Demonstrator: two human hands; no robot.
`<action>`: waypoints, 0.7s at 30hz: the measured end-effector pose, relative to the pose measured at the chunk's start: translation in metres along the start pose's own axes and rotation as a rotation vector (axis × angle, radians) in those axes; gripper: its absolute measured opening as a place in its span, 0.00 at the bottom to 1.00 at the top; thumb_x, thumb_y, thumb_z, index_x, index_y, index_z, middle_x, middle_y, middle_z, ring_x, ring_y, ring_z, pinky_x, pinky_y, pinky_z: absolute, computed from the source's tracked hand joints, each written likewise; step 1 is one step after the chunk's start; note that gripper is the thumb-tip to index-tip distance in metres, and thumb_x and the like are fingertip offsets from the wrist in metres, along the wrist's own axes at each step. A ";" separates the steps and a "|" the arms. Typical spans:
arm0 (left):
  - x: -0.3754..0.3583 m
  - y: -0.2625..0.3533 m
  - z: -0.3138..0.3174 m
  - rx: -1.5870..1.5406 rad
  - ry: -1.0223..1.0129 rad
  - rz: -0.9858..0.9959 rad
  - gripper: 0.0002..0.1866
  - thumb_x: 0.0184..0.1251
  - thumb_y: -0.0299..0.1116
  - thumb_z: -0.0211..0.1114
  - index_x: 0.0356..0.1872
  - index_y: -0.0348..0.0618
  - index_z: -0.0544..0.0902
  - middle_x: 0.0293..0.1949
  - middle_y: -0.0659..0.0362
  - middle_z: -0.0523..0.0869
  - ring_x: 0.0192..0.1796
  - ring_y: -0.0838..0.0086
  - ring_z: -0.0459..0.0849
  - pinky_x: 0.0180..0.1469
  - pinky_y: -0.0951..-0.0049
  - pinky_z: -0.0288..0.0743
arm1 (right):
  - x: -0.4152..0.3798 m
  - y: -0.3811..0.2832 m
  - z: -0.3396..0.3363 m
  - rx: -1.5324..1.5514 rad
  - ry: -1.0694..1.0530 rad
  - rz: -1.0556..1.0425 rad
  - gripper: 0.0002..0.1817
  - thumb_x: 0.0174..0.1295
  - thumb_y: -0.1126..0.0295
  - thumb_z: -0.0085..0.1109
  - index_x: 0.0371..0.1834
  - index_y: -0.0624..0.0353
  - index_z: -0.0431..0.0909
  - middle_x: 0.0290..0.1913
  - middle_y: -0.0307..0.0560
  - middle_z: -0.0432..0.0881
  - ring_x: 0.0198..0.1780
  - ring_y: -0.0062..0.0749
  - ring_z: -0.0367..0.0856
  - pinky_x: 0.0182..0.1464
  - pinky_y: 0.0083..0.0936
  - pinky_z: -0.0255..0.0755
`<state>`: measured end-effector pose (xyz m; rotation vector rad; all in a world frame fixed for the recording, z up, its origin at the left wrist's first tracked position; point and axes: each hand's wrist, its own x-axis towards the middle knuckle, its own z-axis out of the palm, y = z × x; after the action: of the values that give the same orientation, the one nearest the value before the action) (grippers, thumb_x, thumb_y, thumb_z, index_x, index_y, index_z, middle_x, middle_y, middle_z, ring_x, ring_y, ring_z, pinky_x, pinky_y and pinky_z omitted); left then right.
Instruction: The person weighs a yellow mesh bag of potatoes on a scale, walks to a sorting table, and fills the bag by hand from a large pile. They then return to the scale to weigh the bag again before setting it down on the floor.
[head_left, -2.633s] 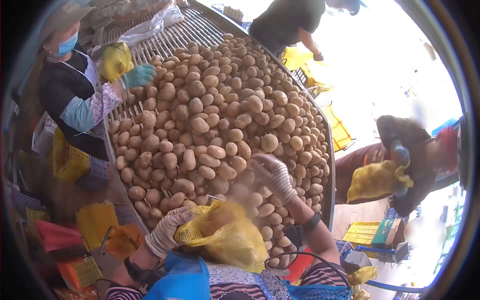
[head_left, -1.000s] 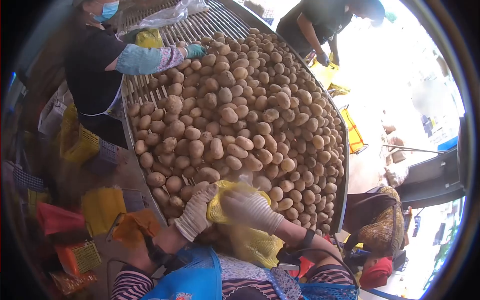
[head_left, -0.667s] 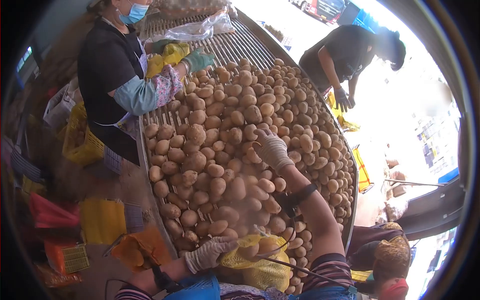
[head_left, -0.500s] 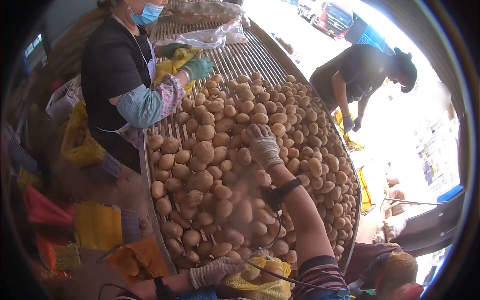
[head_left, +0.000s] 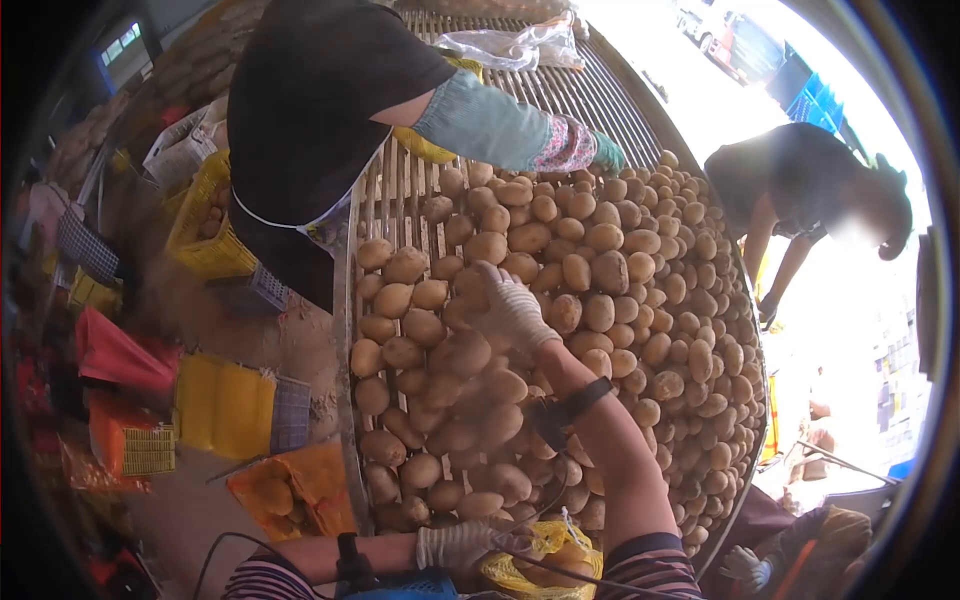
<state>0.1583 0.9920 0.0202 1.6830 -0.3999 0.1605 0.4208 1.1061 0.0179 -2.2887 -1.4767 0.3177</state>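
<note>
My right hand [head_left: 510, 312], in a whitish knit glove, reaches over the heap of potatoes [head_left: 600, 312]. Its fingers and thumb curve around a potato [head_left: 468, 284] near the middle of the slatted table; motion blurs part of the grip. Low in the view my left hand [head_left: 462, 544], gloved alike, has its fingers closed at the edge of a yellow mesh bag [head_left: 510, 572]. Potatoes [head_left: 568, 556] show inside the bag's mouth. Part of the left fingers is hidden by the mesh.
A co-worker's sleeved arm [head_left: 490, 122] stretches across the slats [head_left: 610, 85]. Another person [head_left: 800, 190] bends beyond the table, and a third person's gloved hand [head_left: 745, 568] shows lower right. Crates [head_left: 212, 220] and an orange bag [head_left: 290, 495] stand left. A cable crosses near my hands.
My right hand has shifted toward the table's left side. The co-worker has leaned in, one arm now reaching over the potatoes. The whole view has swung a little.
</note>
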 end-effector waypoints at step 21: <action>0.002 0.076 0.062 -1.432 0.698 -0.764 0.18 0.74 0.42 0.52 0.57 0.44 0.71 0.54 0.54 0.78 0.56 0.66 0.78 0.58 0.60 0.77 | -0.428 -0.058 -0.031 0.547 0.138 0.121 0.36 0.56 0.57 0.61 0.66 0.55 0.58 0.44 0.53 0.80 0.46 0.42 0.81 0.45 0.33 0.75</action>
<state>0.1262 0.9227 0.0822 0.2074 0.5874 -0.1129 0.2072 0.7325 0.0616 -1.9122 -1.0261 0.5145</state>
